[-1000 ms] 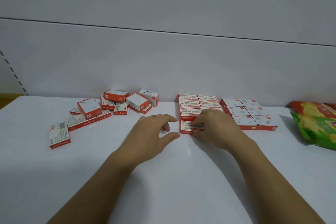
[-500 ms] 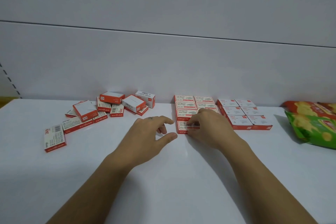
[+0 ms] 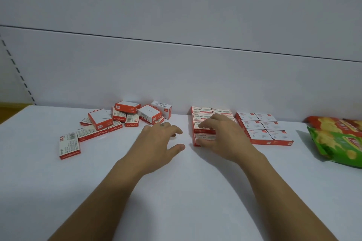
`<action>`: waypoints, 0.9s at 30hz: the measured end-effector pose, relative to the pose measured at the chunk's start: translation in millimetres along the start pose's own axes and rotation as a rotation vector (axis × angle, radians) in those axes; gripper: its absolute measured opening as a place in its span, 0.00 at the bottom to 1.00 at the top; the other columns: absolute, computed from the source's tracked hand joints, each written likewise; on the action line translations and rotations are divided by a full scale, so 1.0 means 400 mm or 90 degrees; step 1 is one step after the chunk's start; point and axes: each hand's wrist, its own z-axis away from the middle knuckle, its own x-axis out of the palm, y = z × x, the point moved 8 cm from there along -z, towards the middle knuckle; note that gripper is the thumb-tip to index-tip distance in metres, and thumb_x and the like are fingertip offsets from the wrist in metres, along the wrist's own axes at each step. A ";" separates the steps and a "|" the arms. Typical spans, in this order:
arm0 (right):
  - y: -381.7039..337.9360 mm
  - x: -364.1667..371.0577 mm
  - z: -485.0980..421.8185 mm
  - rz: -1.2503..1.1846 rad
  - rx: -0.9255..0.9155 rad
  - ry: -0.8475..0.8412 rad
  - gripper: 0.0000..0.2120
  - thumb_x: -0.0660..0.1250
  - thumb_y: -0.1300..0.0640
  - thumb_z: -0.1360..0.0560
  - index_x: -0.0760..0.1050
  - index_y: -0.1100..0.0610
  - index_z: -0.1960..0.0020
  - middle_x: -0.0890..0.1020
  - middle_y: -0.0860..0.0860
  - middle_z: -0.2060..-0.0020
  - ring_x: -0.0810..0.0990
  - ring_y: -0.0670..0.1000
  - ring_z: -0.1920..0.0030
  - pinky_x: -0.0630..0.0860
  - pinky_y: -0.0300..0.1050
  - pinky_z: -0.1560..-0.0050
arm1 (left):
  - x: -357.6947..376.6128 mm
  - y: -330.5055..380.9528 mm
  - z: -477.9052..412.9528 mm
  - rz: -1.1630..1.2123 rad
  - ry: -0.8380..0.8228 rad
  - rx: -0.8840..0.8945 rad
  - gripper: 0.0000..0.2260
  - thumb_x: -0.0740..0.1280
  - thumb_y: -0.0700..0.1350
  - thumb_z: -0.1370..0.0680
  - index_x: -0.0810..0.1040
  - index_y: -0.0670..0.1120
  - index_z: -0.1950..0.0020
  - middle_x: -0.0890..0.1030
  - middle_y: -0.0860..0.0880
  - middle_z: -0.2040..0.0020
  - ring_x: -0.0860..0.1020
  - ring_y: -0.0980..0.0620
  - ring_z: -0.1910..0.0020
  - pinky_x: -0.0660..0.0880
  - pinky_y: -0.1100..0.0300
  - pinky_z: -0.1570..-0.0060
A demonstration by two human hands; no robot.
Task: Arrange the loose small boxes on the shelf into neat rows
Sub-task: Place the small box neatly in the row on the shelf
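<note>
Head view. The right hand (image 3: pixel 221 137) grasped the front box (image 3: pixel 203 139) of the middle block (image 3: pixel 212 112), with its fingers curled over the top and its thumb against the near face. This red-and-white box lay flat at the near end of the left column, touching the box behind it. Its lid carried small print that appeared to begin "24/6". The left hand (image 3: pixel 162 143) was released, with its fingers loosely bent and holding nothing, just left of that box and low over the white shelf (image 3: pixel 176 191). Farther left lay the loose pile (image 3: pixel 125 117) of the same boxes, some flat and some tilted across others. A lone box (image 3: pixel 69 146) lay apart at its near-left edge, showing "24/6", a barcode and a white brand word on its red edge that could not be read with confidence. A finished block (image 3: pixel 262 129), two columns of white-topped boxes with small red labels, stood right of the middle block. Green and red snack bags (image 3: pixel 337 139) lay at the far right.
</note>
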 end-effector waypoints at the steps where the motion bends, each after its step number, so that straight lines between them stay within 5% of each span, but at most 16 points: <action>1: -0.022 0.000 -0.001 -0.006 -0.018 0.005 0.22 0.69 0.41 0.29 0.75 0.46 0.38 0.75 0.44 0.43 0.72 0.47 0.41 0.67 0.41 0.47 | -0.009 -0.005 0.002 -0.014 0.004 -0.005 0.20 0.62 0.61 0.24 0.69 0.58 0.34 0.71 0.57 0.33 0.67 0.55 0.33 0.63 0.53 0.32; 7: -0.136 0.022 -0.014 0.009 -0.112 -0.028 0.28 0.68 0.39 0.29 0.67 0.44 0.31 0.72 0.44 0.36 0.70 0.48 0.37 0.68 0.44 0.39 | -0.056 -0.051 0.051 -0.060 0.013 -0.025 0.21 0.62 0.62 0.24 0.68 0.60 0.33 0.69 0.57 0.30 0.64 0.54 0.31 0.61 0.51 0.30; 17: -0.343 0.058 -0.063 0.002 -0.230 -0.029 0.30 0.66 0.41 0.27 0.64 0.47 0.28 0.68 0.48 0.31 0.65 0.51 0.31 0.62 0.48 0.33 | -0.161 -0.281 0.180 -0.143 0.145 -0.221 0.20 0.63 0.62 0.25 0.72 0.58 0.35 0.71 0.55 0.31 0.65 0.52 0.32 0.61 0.50 0.34; 23: -0.479 0.126 -0.093 -0.035 -0.267 0.017 0.28 0.66 0.42 0.27 0.67 0.49 0.30 0.71 0.48 0.34 0.68 0.51 0.34 0.62 0.48 0.33 | -0.204 -0.392 0.255 -0.170 0.277 -0.435 0.26 0.63 0.66 0.28 0.70 0.54 0.35 0.72 0.51 0.36 0.67 0.49 0.37 0.65 0.50 0.39; 27: -0.480 0.170 -0.081 -0.072 -0.259 0.032 0.27 0.66 0.43 0.28 0.68 0.48 0.31 0.71 0.46 0.33 0.65 0.50 0.31 0.57 0.49 0.28 | -0.196 -0.440 0.277 -0.148 0.266 -0.514 0.31 0.64 0.69 0.31 0.67 0.51 0.36 0.72 0.49 0.38 0.69 0.49 0.39 0.66 0.50 0.40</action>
